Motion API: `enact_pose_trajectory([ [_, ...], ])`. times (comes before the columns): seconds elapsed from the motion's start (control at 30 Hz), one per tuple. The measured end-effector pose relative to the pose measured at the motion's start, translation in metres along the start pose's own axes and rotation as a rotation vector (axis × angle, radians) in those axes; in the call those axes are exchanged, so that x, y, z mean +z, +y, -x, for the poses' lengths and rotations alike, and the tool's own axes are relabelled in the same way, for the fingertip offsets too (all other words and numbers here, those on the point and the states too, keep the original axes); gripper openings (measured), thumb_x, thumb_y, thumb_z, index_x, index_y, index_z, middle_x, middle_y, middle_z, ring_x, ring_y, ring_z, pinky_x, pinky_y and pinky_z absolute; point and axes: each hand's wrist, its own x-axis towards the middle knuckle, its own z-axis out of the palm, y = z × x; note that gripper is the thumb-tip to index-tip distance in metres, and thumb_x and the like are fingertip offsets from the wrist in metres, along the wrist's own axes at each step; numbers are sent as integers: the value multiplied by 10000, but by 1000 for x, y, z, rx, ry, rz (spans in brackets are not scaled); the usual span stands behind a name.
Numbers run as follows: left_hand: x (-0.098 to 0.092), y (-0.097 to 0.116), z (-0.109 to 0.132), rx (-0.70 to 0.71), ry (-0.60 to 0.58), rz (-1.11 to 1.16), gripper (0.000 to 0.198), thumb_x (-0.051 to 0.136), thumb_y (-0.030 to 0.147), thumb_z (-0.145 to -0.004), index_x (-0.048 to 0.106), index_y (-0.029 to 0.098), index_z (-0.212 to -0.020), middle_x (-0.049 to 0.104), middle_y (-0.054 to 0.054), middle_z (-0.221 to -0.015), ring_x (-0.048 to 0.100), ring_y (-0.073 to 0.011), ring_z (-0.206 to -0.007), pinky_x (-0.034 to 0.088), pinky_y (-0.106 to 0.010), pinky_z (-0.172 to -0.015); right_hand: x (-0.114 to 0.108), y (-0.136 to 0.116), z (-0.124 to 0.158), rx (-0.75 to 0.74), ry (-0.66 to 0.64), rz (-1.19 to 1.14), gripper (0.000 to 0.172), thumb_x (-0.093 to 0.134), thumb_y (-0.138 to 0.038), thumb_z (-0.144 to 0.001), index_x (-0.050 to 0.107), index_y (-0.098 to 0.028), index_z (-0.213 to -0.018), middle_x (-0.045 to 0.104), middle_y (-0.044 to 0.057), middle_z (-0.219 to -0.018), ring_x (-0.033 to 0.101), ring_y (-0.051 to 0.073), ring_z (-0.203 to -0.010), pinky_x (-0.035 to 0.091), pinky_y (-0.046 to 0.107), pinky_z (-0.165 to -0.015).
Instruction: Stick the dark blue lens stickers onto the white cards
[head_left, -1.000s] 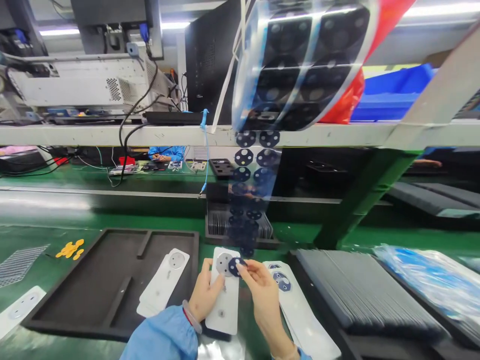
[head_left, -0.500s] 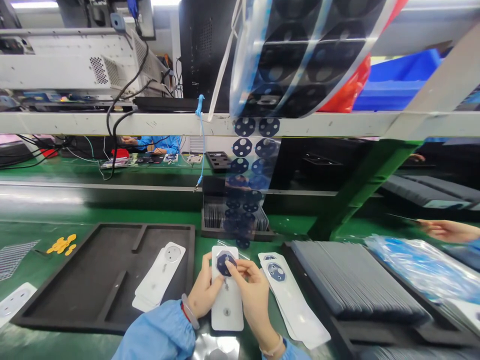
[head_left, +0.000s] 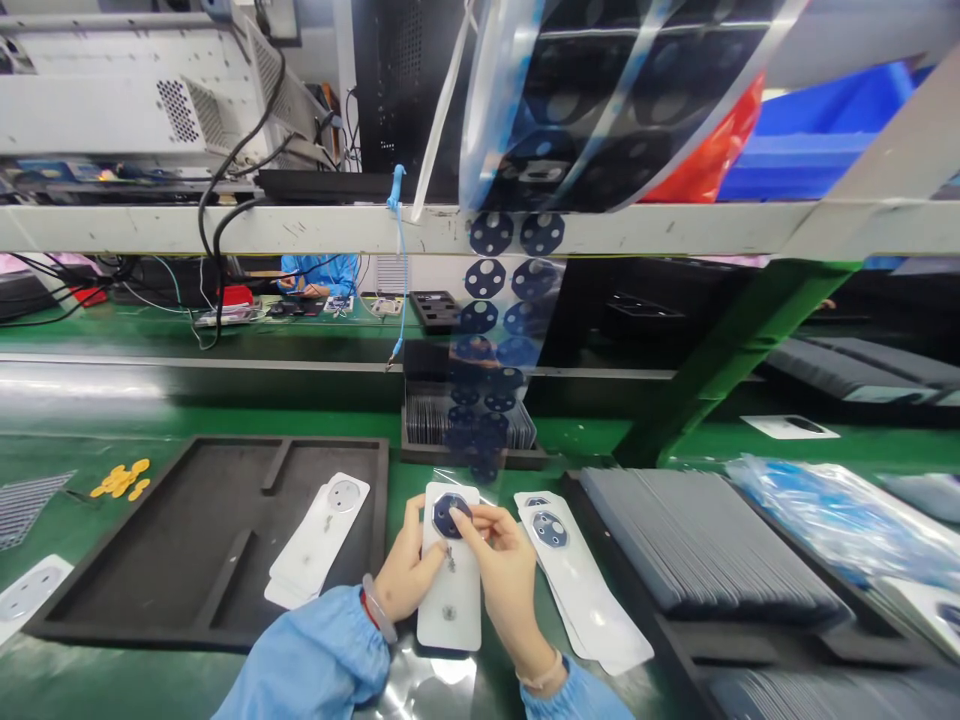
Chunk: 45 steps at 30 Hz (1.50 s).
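Observation:
A white phone back cover (head_left: 450, 620) stands near upright in front of me, its printed marks facing me. My left hand (head_left: 409, 570) is closed around its left edge, thumb on the front. On the cover's round camera area lies a dark round sticker with holes (head_left: 448, 512). My right hand (head_left: 502, 560) has its thumb and fingers on this sticker's right side, partly hiding it. To the right, a few white covers with dark stickers (head_left: 592, 610) lie overlapped. White covers with pale rings (head_left: 319, 540) rest in the black tray (head_left: 165, 560) on the left.
A strip of dark round stickers (head_left: 487, 300) hangs from a big roll (head_left: 600, 110) above. Dense grey sheets (head_left: 705, 540) fill a tray at right, beside plastic bags (head_left: 832, 510). Yellow discs (head_left: 120, 480) lie left. A co-worker's blue sleeve (head_left: 330, 270) shows across the bench.
Both hands keep their hold, with the right thumb still on the sticker. My view has shifted slightly. Another person's hand at far right has gone; a white cover with a dark disc lies there.

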Motion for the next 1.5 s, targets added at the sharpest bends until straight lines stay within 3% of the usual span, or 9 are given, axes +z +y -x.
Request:
enact_pose_trajectory([
  [0.37,-1,4,0,-6,30,-22,453,537,335,-851,366,208,-1251,632,-53,-1027,606,-186,-859,465,-348,-833,-1,-3,2,-4,-19,2,307,807,-421,-705,668,-175,-824,662,13,-717,589,168,-678,465,305,-666],
  [0.6,-1,5,0,-4,24,-43,429,506,295,-856,341,186,-1236,621,-44,-965,590,-177,-832,461,-320,-774,0,-4,3,47,-27,-44,336,822,-423,-683,658,-176,-841,676,22,-742,600,175,-711,477,310,-686],
  [0.73,-1,3,0,-14,30,-66,452,508,299,-857,325,176,-1252,621,-76,-1046,592,-182,-833,463,-326,-764,1,-3,3,43,-9,-53,355,828,-437,-666,661,-172,-833,669,18,-728,598,170,-687,479,306,-665],
  [1.0,-2,1,0,5,13,-88,438,487,291,-889,313,174,-1274,539,-136,-1282,570,-243,-1090,450,-398,-928,2,-1,3,31,11,-25,343,816,-431,-680,660,-172,-843,654,7,-701,580,163,-669,464,296,-649],
  [1.2,-1,1,0,33,68,-115,346,413,380,-948,364,179,-1225,585,-114,-1219,581,-231,-1081,442,-399,-947,5,-7,9,-55,29,94,292,765,-427,-728,658,-186,-851,668,25,-731,593,184,-683,462,309,-645],
  [1.3,1,3,-1,22,123,-144,326,384,441,-959,408,187,-1162,641,-92,-1122,615,-219,-1024,458,-373,-911,5,-9,13,-165,48,210,253,727,-422,-768,657,-197,-859,662,41,-781,596,195,-698,466,330,-670],
  [1.43,2,7,-1,-7,166,-135,323,429,475,-936,420,202,-1109,687,-39,-892,648,-175,-739,496,-296,-680,4,-9,10,-442,132,481,274,721,-459,-768,659,-209,-864,636,90,-935,585,269,-910,441,418,-830],
  [1.5,2,6,-1,-43,198,-107,328,456,486,-920,412,206,-1086,666,-5,-774,605,-148,-597,462,-255,-556,3,-9,4,-519,199,566,454,762,-511,-707,639,-194,-1007,590,144,-1127,522,329,-1086,403,472,-908],
])
